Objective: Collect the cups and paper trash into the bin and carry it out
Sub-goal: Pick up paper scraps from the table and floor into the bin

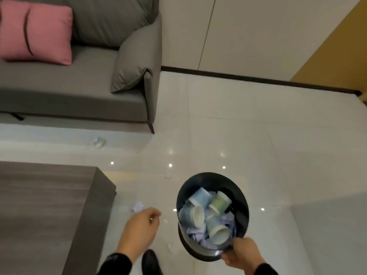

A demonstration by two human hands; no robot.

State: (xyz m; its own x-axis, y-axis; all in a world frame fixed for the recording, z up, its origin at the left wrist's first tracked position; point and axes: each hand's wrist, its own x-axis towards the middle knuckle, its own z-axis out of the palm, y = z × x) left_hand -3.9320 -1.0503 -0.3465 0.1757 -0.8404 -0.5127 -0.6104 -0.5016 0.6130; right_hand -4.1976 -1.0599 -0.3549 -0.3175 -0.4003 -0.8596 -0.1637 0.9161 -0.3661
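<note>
Head view, looking straight down: my right hand (241,253) at the lower right of the frame is clamped on the near rim of the black bin (241,197), fingers curled over the edge, thumb outside. Inside the bin sit the paper cups (200,197), three bluish and one green, all tipped on their sides, resting on crumpled paper (195,232) that looks pale lilac. My left hand (142,225) is at bottom centre, fingers loosely curled, nothing in it that I can see, though it is blurred. Just above it, by the corner of the dark wood table (45,205) at lower left, a crumpled paper ball (137,206) lies on the glossy floor (268,135). A smaller white scrap (168,174) lies further up the frame, near the middle. Another cup (98,142) lies on its side on the floor at centre left, in front of the grey sofa (69,92), which has a pink cushion (36,31) at upper left. The toe of my black shoe (151,262) shows at the bottom edge.
</note>
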